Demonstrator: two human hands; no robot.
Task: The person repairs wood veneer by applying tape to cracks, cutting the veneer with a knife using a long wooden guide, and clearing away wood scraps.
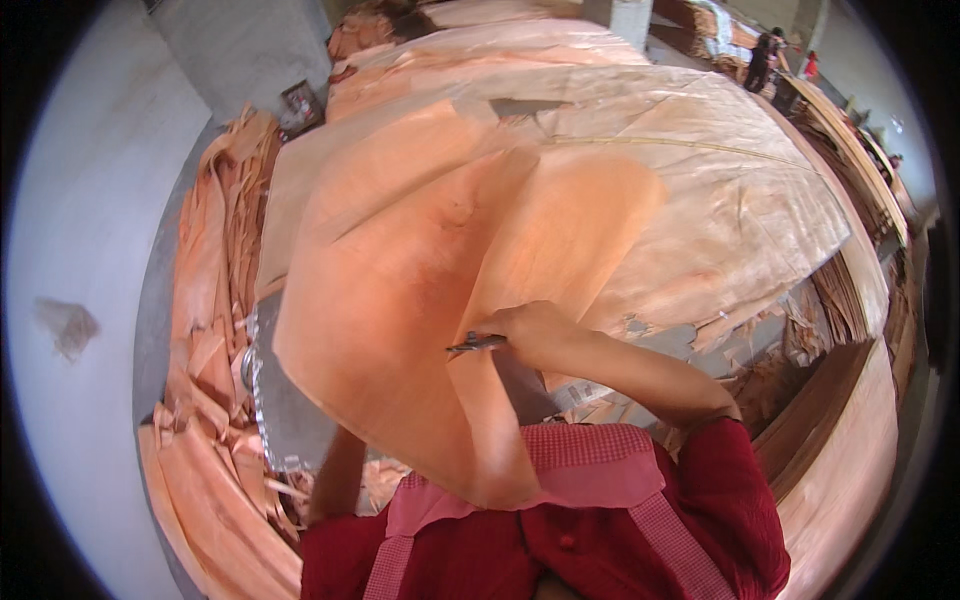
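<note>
A large, thin orange-tan wood veneer sheet [385,270] is raised in front of me, its right part curled over in a fold. At the near part of that fold, my right hand [525,332] is closed round a small dark metal tool [477,343] with a pointed end; its exact kind is unclear. The tool lies against the sheet. My left forearm [338,475] goes up under the sheet's lower left edge, and the sheet hides that hand and its fingers.
Wide pale veneer sheets [720,200] lie stacked beyond. Strips and torn pieces [225,220] are heaped along the left wall, with more stacks [820,420] at right. A grey surface [295,420] shows below the raised sheet. Another person [765,60] stands far off, back right.
</note>
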